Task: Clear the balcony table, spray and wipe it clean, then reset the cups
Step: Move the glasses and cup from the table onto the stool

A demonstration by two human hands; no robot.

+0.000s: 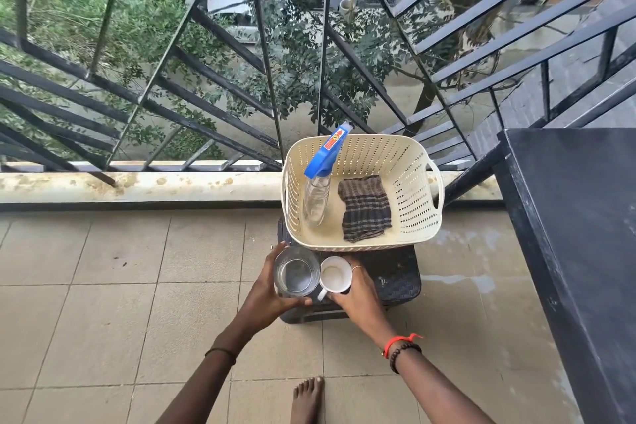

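My left hand (266,289) is wrapped around a clear drinking glass (296,274). Right beside it my right hand (358,296) grips a white mug (335,277) with its handle pointing toward me. Both cups are over the front part of a dark woven stool (395,279). On the stool's far part stands a cream perforated basket (413,182). A clear spray bottle (316,193) with a blue trigger head leans inside it, next to a dark striped cloth (364,208). The black balcony table (578,217) fills the right edge, its top bare.
A black metal railing (206,96) and a low concrete kerb (137,182) run along the far side. The floor is beige tile (120,286), with wet patches near the table. My bare foot (308,399) is on the tiles below the stool.
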